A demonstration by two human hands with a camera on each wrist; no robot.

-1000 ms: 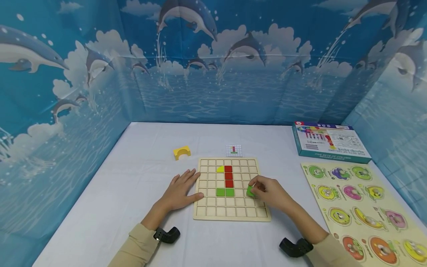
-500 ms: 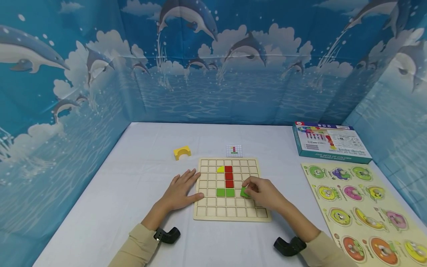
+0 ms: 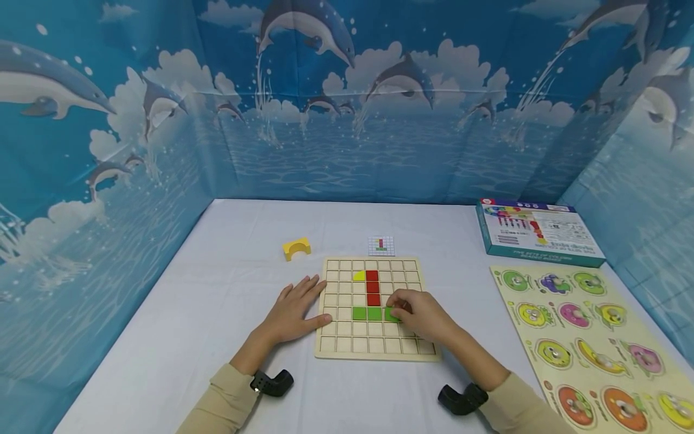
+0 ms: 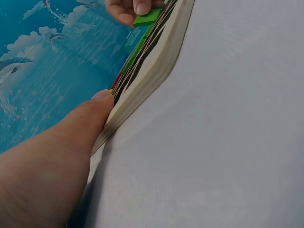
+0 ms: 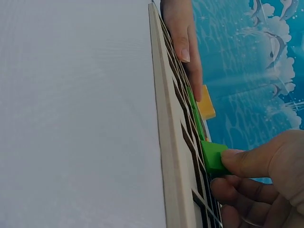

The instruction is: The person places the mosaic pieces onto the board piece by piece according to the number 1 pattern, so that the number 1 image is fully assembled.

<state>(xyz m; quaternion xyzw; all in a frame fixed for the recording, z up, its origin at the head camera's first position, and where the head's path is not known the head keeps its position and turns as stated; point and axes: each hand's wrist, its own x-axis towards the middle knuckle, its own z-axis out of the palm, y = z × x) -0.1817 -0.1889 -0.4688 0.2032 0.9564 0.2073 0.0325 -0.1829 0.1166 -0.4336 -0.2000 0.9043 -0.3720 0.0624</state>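
My right hand (image 3: pixel 420 313) pinches a green square tile (image 5: pixel 214 156) between thumb and fingers. In the head view the tile overlaps the grid square just right of two green tiles (image 3: pixel 366 313) in the same row. Those tiles sit in the wooden grid board (image 3: pixel 338 345). Above them stands a column of red tiles (image 3: pixel 373 287), with a yellow piece (image 3: pixel 359 275) with a curved edge left of the top one. My left hand (image 3: pixel 293 310) lies with spread, straight fingers at the board's left edge, its thumb over the rim.
Beyond the board lie a small printed grid card (image 3: pixel 382 246) and a yellow arch block (image 3: pixel 296 248). To the right are a flat cardboard box (image 3: pixel 537 232) and a board of fruit and vegetable pictures (image 3: pixel 588 337). A dolphin-print curtain (image 3: pixel 347 150) surrounds the white table.
My right hand has moved left across the board with the green tile, from near the right edge to beside the green row. The left hand has stayed in place.
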